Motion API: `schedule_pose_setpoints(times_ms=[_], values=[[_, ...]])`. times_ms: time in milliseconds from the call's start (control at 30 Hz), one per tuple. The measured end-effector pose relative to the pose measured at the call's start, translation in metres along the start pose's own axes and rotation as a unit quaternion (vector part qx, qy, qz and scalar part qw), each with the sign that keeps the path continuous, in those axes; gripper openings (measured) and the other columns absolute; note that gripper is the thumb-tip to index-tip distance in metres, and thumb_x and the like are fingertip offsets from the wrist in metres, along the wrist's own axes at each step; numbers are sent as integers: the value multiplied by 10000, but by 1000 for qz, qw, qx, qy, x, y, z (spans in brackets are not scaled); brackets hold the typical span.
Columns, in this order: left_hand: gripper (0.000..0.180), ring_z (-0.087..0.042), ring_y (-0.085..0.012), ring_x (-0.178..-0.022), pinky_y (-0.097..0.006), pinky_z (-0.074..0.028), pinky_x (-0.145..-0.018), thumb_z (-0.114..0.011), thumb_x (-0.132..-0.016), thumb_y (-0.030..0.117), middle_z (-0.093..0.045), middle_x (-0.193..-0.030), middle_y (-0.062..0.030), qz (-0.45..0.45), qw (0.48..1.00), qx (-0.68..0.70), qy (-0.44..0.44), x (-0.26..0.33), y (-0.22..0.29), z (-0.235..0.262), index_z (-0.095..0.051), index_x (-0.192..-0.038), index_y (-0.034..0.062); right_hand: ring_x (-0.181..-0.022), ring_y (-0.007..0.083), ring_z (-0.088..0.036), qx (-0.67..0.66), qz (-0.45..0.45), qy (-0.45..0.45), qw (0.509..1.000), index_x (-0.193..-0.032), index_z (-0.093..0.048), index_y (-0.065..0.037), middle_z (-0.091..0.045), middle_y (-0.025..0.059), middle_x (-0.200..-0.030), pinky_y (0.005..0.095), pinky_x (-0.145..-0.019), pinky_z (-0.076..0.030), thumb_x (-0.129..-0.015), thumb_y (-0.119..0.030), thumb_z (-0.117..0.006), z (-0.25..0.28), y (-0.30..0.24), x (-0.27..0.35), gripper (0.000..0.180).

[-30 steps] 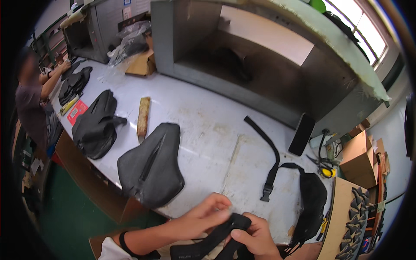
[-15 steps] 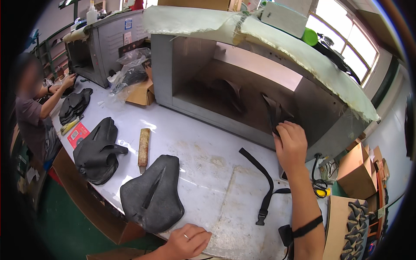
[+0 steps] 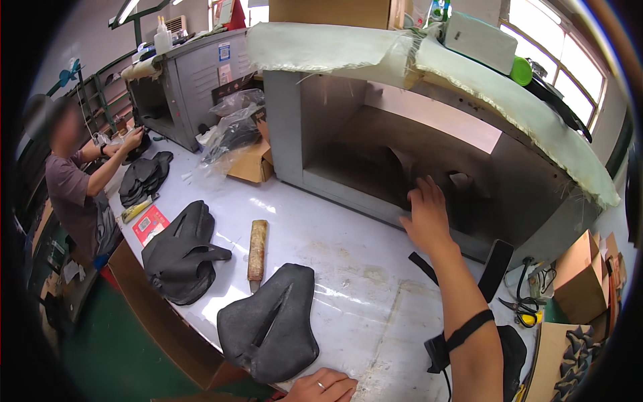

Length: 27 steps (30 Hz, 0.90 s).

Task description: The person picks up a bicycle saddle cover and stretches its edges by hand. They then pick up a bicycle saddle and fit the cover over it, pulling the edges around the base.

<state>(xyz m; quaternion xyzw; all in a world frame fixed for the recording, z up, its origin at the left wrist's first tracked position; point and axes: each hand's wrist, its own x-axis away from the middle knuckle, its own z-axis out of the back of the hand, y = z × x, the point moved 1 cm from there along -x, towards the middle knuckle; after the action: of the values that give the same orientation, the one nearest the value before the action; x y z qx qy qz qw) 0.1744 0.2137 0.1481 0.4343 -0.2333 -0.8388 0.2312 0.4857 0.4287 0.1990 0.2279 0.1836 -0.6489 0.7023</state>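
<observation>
My right hand (image 3: 429, 213) reaches to the mouth of a grey metal box (image 3: 289, 120) with fingers spread and nothing in them. Dark curved pieces (image 3: 461, 179) sit in the shadow inside, just beyond the fingertips; their kind is hard to make out. At the table's near edge my left hand (image 3: 323, 386), wearing a ring, rests with curled fingers, partly cut off by the frame. Close to it lies a black saddle-shaped cover (image 3: 284, 328) with a long slot. A knife with a tan, worn handle (image 3: 257, 249) points its blade towards this cover.
More black covers (image 3: 179, 258) are stacked on the left. Past my right forearm are a black phone-like slab (image 3: 495, 268), scissors (image 3: 524, 309) and another black piece (image 3: 512, 355). A co-worker (image 3: 80, 161) handles something at far left. Cardboard boxes (image 3: 581, 268) stand at right.
My right hand has moved left along the box opening and its fingers have spread, off the dark piece they were touching. The view has shifted, and my forearm now covers much of the black strap.
</observation>
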Motion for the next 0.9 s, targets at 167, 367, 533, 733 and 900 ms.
schedule_pose_setpoints(times_ms=[167,367,533,733,900], values=[[151,-591,-296,-698,-365,-473,-570,-682,-759,5,-582,-825,-144,4,1000,-8,-1,6,2,5,-609,-889,-14,-1035,344,-561,-136,134,208,959,-934,-567,-27,-589,165,-1030,434,-868,-463,-667,-20,-794,66,-43,30,351],[54,-599,-147,-666,-290,-459,-538,-643,-844,-33,-631,-795,-107,215,923,249,201,37,-21,0,-617,-887,-14,-748,123,-529,-509,-155,243,811,-899,-559,21,-582,57,-815,248,-655,-417,-742,45,-753,219,-88,99,251],[171,-529,-123,-670,-250,-442,-582,-514,-939,132,-585,-922,-110,218,842,438,228,25,-12,16,-527,-1031,-11,-652,45,-551,-706,-280,-105,642,-807,-630,22,-626,21,-742,185,-571,-411,-780,-18,-774,240,-103,162,152],[293,-565,-99,-934,-276,-473,-765,-675,-872,129,-605,-1012,-48,354,647,621,-267,-14,9,0,-538,-1104,14,-584,20,-506,-694,-354,-278,563,-772,-658,3,-612,-11,-658,192,-514,-386,-892,-178,-699,195,-125,240,221],[260,-564,-41,-742,-194,-448,-631,-780,-808,103,-620,-843,1,412,736,457,-283,3,27,-22,-587,-961,20,-555,24,-507,-687,-383,-274,553,-729,-657,-2,-593,-12,-613,187,-494,-379,-913,-213,-674,173,-133,270,280]])
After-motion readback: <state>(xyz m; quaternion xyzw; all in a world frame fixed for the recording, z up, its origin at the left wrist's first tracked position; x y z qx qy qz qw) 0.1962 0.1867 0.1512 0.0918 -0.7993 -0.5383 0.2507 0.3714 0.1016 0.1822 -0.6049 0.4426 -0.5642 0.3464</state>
